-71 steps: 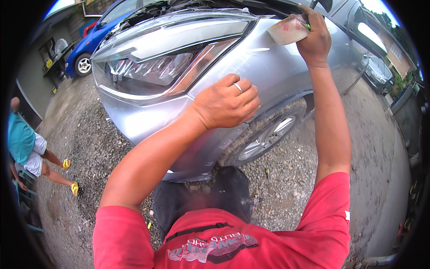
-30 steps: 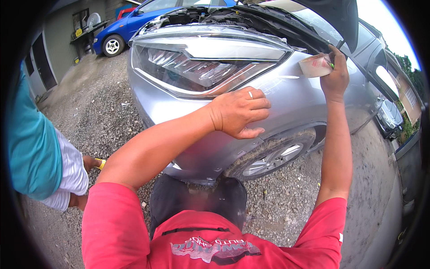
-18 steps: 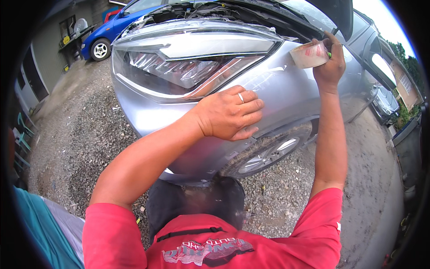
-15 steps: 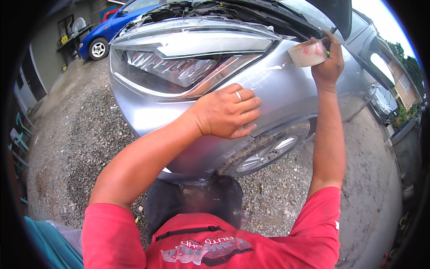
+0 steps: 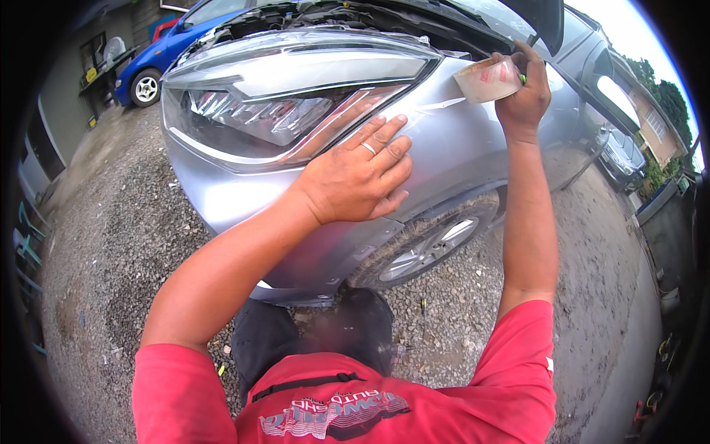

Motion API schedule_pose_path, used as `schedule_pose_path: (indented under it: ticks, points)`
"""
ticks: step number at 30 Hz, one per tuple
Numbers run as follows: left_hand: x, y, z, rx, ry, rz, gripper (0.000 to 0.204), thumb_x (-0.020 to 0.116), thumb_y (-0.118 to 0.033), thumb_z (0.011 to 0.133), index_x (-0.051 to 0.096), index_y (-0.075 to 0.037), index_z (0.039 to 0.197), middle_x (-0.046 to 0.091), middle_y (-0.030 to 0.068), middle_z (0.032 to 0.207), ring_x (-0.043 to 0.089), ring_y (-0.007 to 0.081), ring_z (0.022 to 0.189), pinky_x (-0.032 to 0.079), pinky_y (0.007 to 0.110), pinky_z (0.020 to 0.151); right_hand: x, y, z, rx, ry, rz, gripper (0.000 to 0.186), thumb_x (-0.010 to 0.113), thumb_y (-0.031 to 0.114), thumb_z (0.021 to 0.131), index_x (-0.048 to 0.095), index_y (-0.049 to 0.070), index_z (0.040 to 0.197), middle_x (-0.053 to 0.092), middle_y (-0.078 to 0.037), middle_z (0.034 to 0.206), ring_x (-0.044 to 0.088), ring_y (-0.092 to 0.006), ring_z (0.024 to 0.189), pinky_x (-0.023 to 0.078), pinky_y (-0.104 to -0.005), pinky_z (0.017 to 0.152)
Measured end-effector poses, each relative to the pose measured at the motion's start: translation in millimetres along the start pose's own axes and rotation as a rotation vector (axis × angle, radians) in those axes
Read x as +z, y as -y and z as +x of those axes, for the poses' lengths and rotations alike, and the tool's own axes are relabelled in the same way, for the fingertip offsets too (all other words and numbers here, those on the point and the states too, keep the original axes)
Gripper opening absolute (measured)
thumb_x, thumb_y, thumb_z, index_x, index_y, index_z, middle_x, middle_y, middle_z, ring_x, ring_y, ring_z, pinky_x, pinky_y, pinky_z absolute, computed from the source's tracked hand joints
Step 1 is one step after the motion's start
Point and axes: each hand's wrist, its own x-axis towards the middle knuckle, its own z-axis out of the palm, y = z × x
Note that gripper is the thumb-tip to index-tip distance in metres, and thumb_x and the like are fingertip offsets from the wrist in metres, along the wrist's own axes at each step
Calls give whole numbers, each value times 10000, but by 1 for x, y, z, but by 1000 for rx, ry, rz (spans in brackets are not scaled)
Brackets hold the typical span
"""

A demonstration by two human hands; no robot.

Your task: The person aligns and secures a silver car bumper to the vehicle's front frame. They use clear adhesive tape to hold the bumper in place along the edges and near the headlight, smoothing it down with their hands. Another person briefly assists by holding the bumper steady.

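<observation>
Head view: nearest, the left hand (image 5: 353,176), fingers spread, is over the curved silver car fender (image 5: 458,148); contact is unclear, but dragging could mark the paint. Farther off, a loosened hold could drop the round translucent plastic tub (image 5: 488,81), gripped just left of the right hand (image 5: 523,95) by its fingers, near the fender's upper edge.

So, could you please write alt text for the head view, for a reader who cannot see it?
The wearer's right hand holds a small tub above the fender of a silver car; the open left hand is over the fender too, beside the headlight. The hood is up, and a blue car stands behind.
</observation>
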Motion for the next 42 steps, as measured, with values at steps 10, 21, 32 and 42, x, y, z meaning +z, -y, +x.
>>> schedule_pose_path:
  ticks: [10, 21, 32, 42]
  points:
    - [0, 1, -1, 15, -5, -1, 428, 792, -349, 896, 678, -30, 1158, 634, 148, 1341, 536, 386, 1485, 441, 529, 1239, 1, 2, 2, 12, -3, 3, 460, 930, 231, 868, 727, 98, 1258, 700, -28, 938, 699, -226, 838, 576, -343, 746]
    - [0, 1, -2, 27, -22, -38, 395, 801, -330, 886, 696, -24, 1112, 649, 146, 1313, 549, 387, 1476, 463, 530, 1225, 2, 6, -1, 49, 4, 22, 488, 932, 222, 874, 710, 73, 1281, 694, -46, 939, 670, -199, 798, 568, -324, 714]
    - [-2, 2, -1, 70, -50, -8, 380, 764, -361, 923, 706, -23, 1088, 665, 159, 1297, 569, 422, 1446, 464, 537, 1213, -1, 9, -3, 152, 18, 39, 513, 889, 159, 926, 674, 88, 1385, 718, -38, 992, 688, -152, 871, 568, -305, 785]
    - [-8, 2, 1, 72, -9, 10, 360, 780, -343, 915, 707, -30, 1076, 665, 143, 1284, 581, 389, 1442, 467, 530, 1205, 0, 13, 4, 145, 1, 56, 560, 908, 214, 901, 662, 85, 1387, 689, -57, 945, 688, -202, 797, 583, -340, 719]
